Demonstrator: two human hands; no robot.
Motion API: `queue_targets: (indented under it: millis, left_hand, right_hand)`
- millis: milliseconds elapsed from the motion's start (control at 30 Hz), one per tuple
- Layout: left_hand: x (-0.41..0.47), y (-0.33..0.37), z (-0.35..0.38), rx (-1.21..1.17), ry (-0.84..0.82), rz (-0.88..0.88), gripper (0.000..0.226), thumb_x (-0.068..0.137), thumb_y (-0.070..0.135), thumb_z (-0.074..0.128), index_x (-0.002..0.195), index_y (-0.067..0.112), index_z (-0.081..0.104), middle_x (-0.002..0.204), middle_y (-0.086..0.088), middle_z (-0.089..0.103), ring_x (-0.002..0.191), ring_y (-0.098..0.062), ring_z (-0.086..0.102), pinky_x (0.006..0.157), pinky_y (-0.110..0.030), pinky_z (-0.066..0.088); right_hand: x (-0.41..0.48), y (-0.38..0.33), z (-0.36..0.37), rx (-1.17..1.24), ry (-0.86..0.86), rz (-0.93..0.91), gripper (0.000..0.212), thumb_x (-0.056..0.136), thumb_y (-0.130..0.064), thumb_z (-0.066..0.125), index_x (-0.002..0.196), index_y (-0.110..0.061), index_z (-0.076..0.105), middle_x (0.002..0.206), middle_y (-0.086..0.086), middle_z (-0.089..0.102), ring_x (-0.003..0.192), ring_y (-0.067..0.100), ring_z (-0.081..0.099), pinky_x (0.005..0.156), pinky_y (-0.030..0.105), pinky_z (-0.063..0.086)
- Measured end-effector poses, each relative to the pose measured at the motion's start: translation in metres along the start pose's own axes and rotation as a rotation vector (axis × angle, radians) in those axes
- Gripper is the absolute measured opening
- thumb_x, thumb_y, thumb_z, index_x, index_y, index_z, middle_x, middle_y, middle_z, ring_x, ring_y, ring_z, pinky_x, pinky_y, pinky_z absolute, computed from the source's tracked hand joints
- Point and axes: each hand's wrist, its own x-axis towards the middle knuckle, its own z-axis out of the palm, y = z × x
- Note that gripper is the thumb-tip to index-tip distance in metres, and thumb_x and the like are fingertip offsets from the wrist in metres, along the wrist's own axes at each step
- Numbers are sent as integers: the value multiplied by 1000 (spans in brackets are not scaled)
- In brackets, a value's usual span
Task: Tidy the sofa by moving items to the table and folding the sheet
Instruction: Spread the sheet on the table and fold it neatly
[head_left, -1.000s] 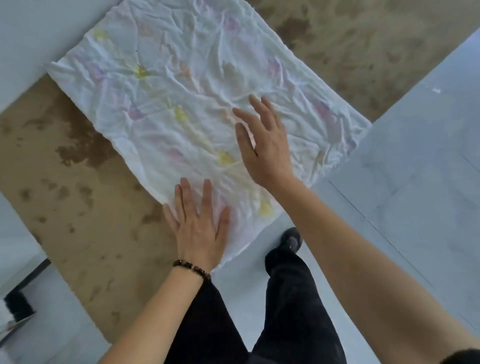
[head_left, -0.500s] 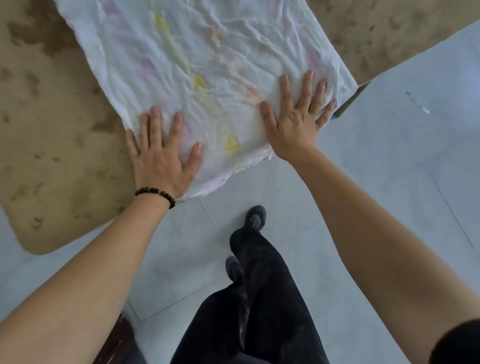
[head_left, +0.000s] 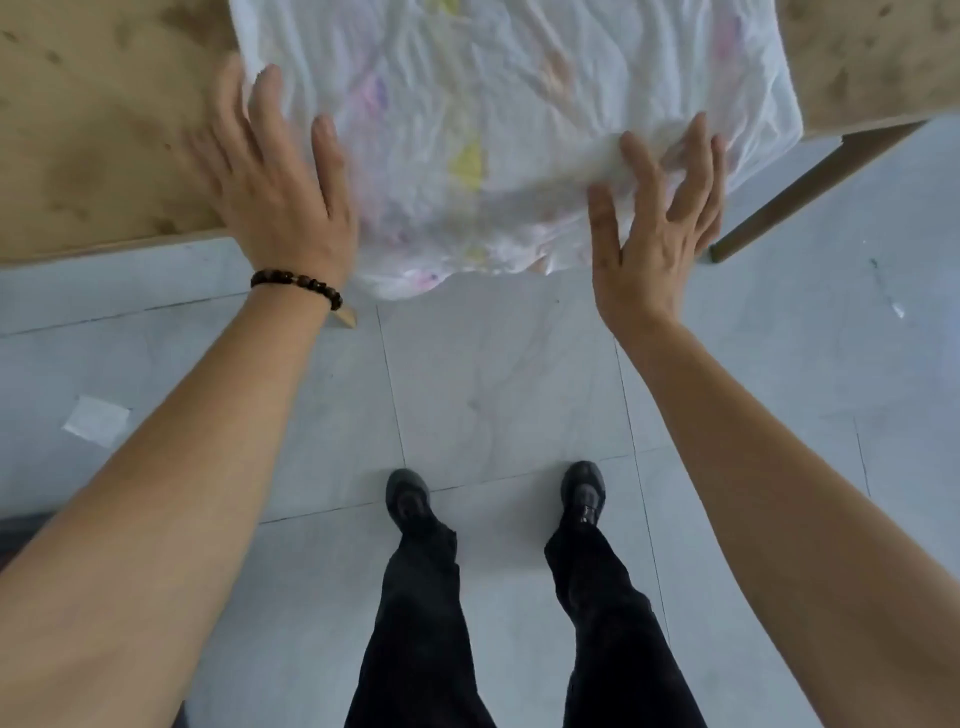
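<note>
A crumpled white sheet with faint yellow, pink and purple marks lies folded on the brown wooden table. Its near edge hangs over the table's front. My left hand, with a bead bracelet at the wrist, lies flat with fingers apart on the sheet's left edge and the tabletop. My right hand is at the sheet's near right part, fingers spread against a raised ridge of cloth. Neither hand is closed around the fabric.
A slanted table leg runs down at the right, and another leg tip shows beside my left wrist. My black shoes stand on the grey tiled floor below. A white paper scrap lies on the floor at the left.
The view has tilted down toward the floor and my feet. Both hands have slid toward the sheet's near edge and outward, and cloth has bunched up at my right fingertips.
</note>
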Motion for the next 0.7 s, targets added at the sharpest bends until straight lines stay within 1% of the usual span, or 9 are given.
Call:
queue_targets:
  millis: [100, 200, 267, 333, 433, 500, 567, 633, 700]
  left_hand:
    - [-59, 13, -1, -118, 35, -147, 70, 95, 40, 56, 140, -11, 37, 144, -39, 29, 137, -49, 30, 112, -57, 24]
    - [-111, 31, 2, -292, -1, -303, 99, 81, 39, 77, 140, -19, 22, 145, -46, 14, 139, -54, 16, 120, -45, 17]
    - [-132, 33, 18, -430, -108, -500, 125, 66, 46, 88, 146, -11, 11, 152, -33, 9, 145, -40, 13, 120, -40, 16]
    - [-136, 30, 34, -636, -210, -757, 141, 54, 49, 93, 153, 12, 0, 158, -12, 9, 147, -20, 16, 116, -49, 30]
    - [-127, 13, 51, -758, -301, -883, 129, 55, 42, 94, 152, 21, 10, 153, 1, 30, 138, -6, 35, 110, -43, 41]
    - [-121, 4, 54, -803, -370, -869, 104, 62, 32, 91, 145, 13, 31, 142, -1, 49, 127, -7, 51, 108, -38, 43]
    - [-121, 5, 50, -862, -421, -906, 67, 71, 23, 86, 129, 9, 56, 123, -1, 66, 112, -9, 64, 101, -39, 50]
    - [-130, 9, 41, -863, -485, -957, 39, 76, 22, 82, 111, 12, 69, 108, 3, 73, 102, -9, 69, 95, -38, 54]
    - [-147, 11, 30, -882, -546, -1016, 30, 77, 25, 82, 103, 16, 72, 104, 4, 74, 101, -10, 70, 94, -39, 55]
  right_hand:
    - [-26, 31, 0, 107, 69, 46, 43, 99, -41, 56, 135, -17, 54, 156, 21, 24, 145, 33, 26, 117, 45, 22]
    - [-32, 64, 11, 218, 22, 211, 62, 91, -48, 65, 137, -13, 44, 155, 17, 20, 143, 23, 21, 115, 51, 27]
    - [-25, 78, 21, 260, -95, 340, 93, 79, -55, 74, 148, -15, 27, 158, 13, 10, 147, 23, 11, 120, 50, 19]
    - [-12, 89, 32, 258, -222, 434, 127, 66, -58, 82, 156, -17, 2, 162, 8, -1, 150, 20, 2, 122, 44, 5]
    - [6, 105, 43, 415, -279, 506, 147, 57, -58, 88, 155, -22, -13, 162, -9, 5, 147, 7, 11, 123, 40, 11]
    - [13, 113, 45, 543, -299, 517, 131, 60, -51, 90, 156, -25, 6, 153, -17, 27, 135, -3, 34, 114, 27, 33]
    - [13, 115, 42, 589, -361, 527, 85, 70, -41, 87, 140, -17, 46, 129, -12, 59, 107, -10, 58, 89, 15, 49]
    - [4, 117, 42, 589, -399, 549, 43, 79, -35, 82, 113, -14, 67, 101, -7, 70, 79, -12, 62, 71, 15, 51]
    - [-14, 116, 37, 606, -417, 579, 21, 84, -36, 77, 98, -23, 68, 95, -8, 69, 76, -10, 61, 69, 15, 51]
